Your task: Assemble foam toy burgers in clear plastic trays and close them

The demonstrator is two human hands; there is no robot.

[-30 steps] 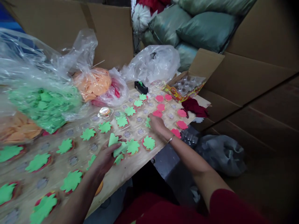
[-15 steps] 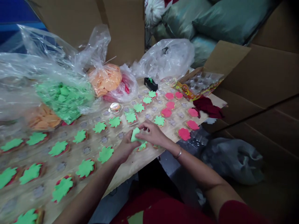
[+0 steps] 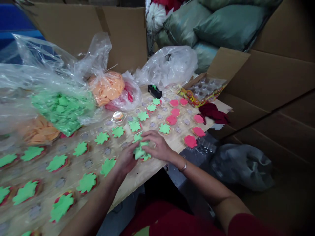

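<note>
Near the table's front edge, my left hand [image 3: 128,158] is closed around a small stack of green leaf-shaped foam pieces [image 3: 139,151]. My right hand [image 3: 157,144] reaches over from the right, its fingers pinched on a green piece at the stack's top. Just beneath the hands, another green-topped stack [image 3: 147,157] is partly hidden. Around them on the table lie rows of layered foam shapes in clear plastic trays, such as a green-topped one [image 3: 164,128] and a pink-topped one [image 3: 190,141]. Grey shapes show in the gaps between.
A clear bag of green pieces [image 3: 61,108] and a bag of orange pieces [image 3: 108,88] stand at the back left. Behind the rows sit a black tape dispenser [image 3: 155,91] and an open printed box [image 3: 205,88]. A dark red cloth [image 3: 214,113] lies at the right edge.
The green pieces, earlier held upright and folded between both hands, now lie flatter and lower. My right hand has come down over them. The whole view has shifted slightly.
</note>
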